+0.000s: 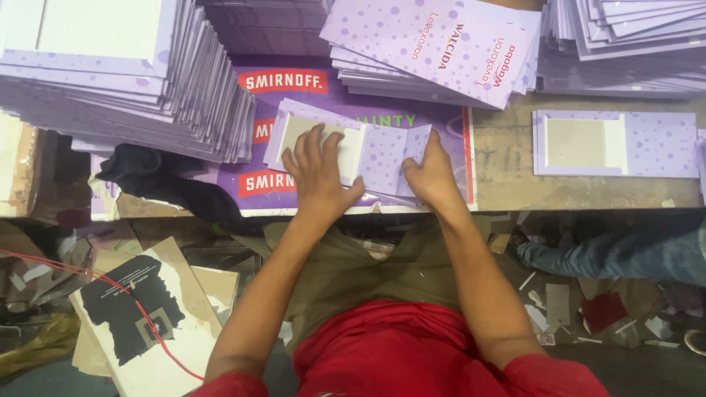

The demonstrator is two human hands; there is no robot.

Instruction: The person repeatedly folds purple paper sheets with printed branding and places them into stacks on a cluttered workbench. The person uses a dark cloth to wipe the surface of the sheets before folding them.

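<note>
directly under both hands: a lilac dotted card cover (368, 151), lying open and flat near the front edge of the worktop (507, 158), on a purple printed sheet (323, 92). left hand (318, 170) open, fingers spread, palm pressing the cover's left panel with its grey board. right hand (429, 175) half curled, fingertips pinching the cover's right flap. another open cover (614, 143) lies well apart toward the right edge. tall stacks of covers (125, 81) crowd the back left corner; dark cloth (154, 176) at the front left.
</note>
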